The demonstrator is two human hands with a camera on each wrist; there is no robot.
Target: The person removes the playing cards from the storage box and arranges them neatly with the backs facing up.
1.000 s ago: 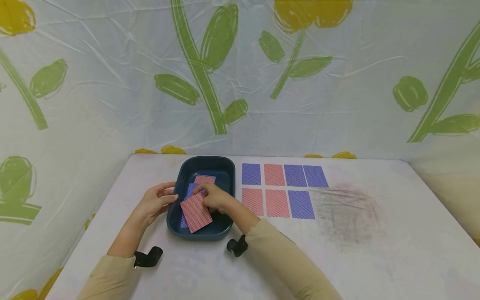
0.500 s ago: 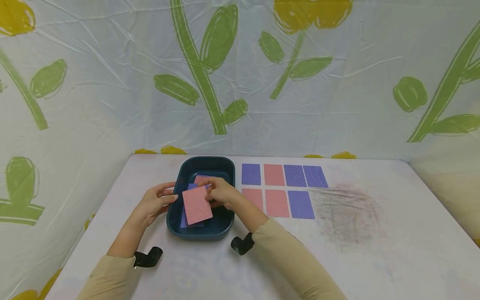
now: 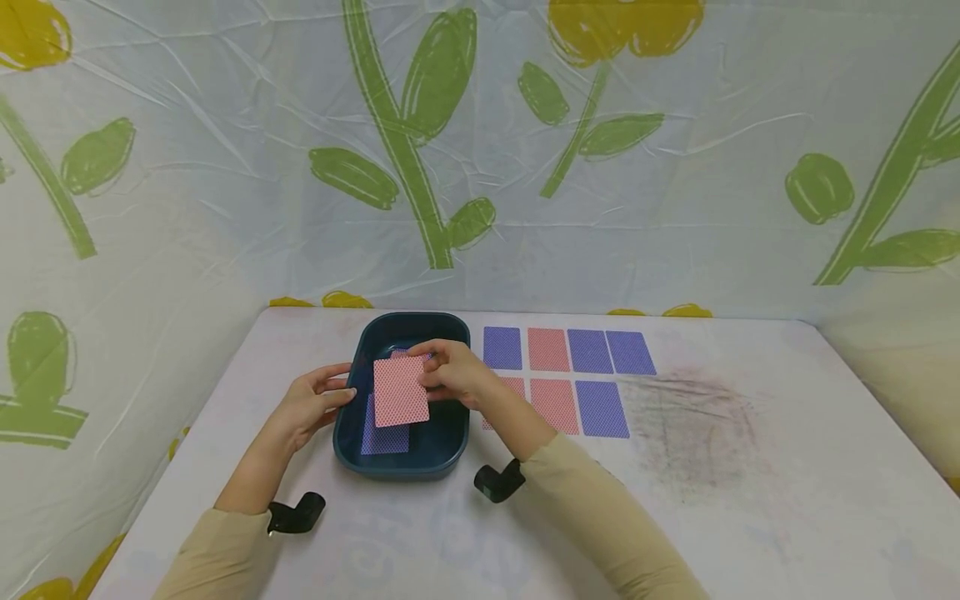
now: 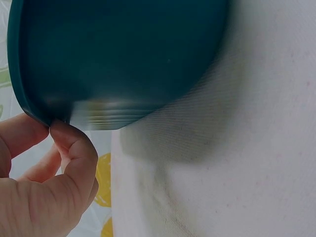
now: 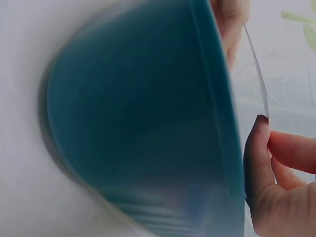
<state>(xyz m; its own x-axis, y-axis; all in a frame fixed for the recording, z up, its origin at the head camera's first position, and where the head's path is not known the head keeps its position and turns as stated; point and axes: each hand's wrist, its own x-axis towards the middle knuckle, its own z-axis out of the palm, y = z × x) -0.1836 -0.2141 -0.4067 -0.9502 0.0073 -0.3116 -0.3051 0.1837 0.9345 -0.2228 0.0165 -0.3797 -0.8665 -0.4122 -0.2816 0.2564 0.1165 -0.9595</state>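
Observation:
My right hand [image 3: 453,375] pinches a red-backed playing card [image 3: 401,392] by its right edge, above a dark teal plastic tray [image 3: 442,442]. From the right wrist, that card shows nearly edge-on between thumb and finger, over the tray's rim [image 5: 232,128]. At the tray's left side, my left hand [image 3: 311,404] pinches the rim between thumb and fingers, as the left wrist view shows at the rim's corner [image 4: 37,116]. A blue-backed card [image 3: 385,440] lies in the tray, partly hidden under the held card. Other cards farther back in it are mostly covered.
Face-down cards lie in two rows right of the tray: a blue one [image 3: 502,348] starts the back row, and a red one [image 3: 555,407] sits mid-front. My right forearm covers part of the front row. A dark smudge [image 3: 697,429] marks the white tabletop farther right.
My right hand has lifted the red-backed card and moved it up and slightly right, turning it straighter. The left hand and the tray have stayed in place.

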